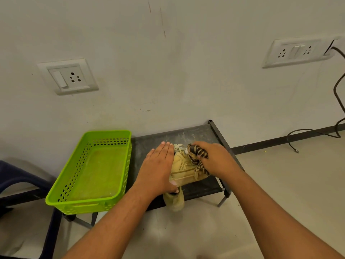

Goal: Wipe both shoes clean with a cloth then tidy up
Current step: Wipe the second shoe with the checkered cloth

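Softness looks the likely trait of both task things. The tan shoe [183, 170] lies on the dark table [203, 133] under the left hand [158, 169], whose straight fingers press flat on it. It seems light and pliable, best steadied across its top. The right hand [214, 159] grips the bunched striped cloth [197, 156] against the shoe's side, just right of the left fingertips. A green basket [89, 165] stands left of that hand.

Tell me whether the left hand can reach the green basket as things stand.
Probably yes: the left hand rests flat on the shoe, and the basket sits right beside it with nothing between.
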